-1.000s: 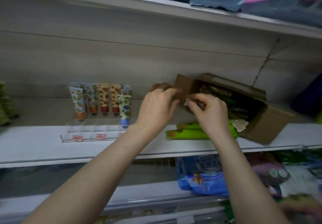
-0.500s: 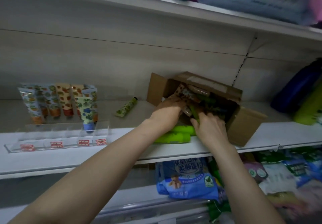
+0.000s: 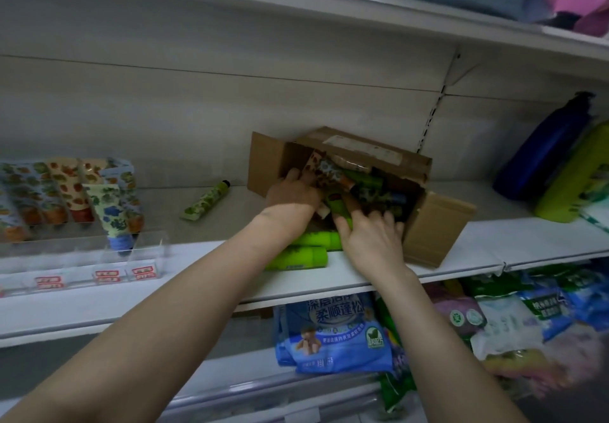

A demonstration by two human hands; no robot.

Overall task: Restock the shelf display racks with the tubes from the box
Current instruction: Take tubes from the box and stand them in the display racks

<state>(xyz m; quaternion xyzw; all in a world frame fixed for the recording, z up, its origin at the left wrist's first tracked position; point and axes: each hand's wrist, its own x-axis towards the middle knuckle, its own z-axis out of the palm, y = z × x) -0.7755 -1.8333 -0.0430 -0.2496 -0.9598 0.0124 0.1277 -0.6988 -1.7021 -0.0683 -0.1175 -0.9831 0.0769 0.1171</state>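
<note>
A cardboard box [image 3: 435, 225] lies on its side on the shelf [image 3: 478, 248], its open mouth crammed with tubes [image 3: 372, 188], some green and some patterned. Well left of both hands, a clear rack [image 3: 145, 251] holds upright tubes [image 3: 66, 188]. A loose tube [image 3: 206, 202] lies between the rack and the box, and two green tubes [image 3: 296, 258] lie under the wrists. The left hand [image 3: 293, 193] reaches into the box with its fingertips hidden, so I cannot tell its grip. The right hand [image 3: 372, 239] pinches a green tube [image 3: 336, 206] between thumb and forefinger.

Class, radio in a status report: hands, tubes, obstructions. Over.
Left hand, right hand inside box, hold unclear. Tubes in box. Two green tubes lie at its mouth.
</note>
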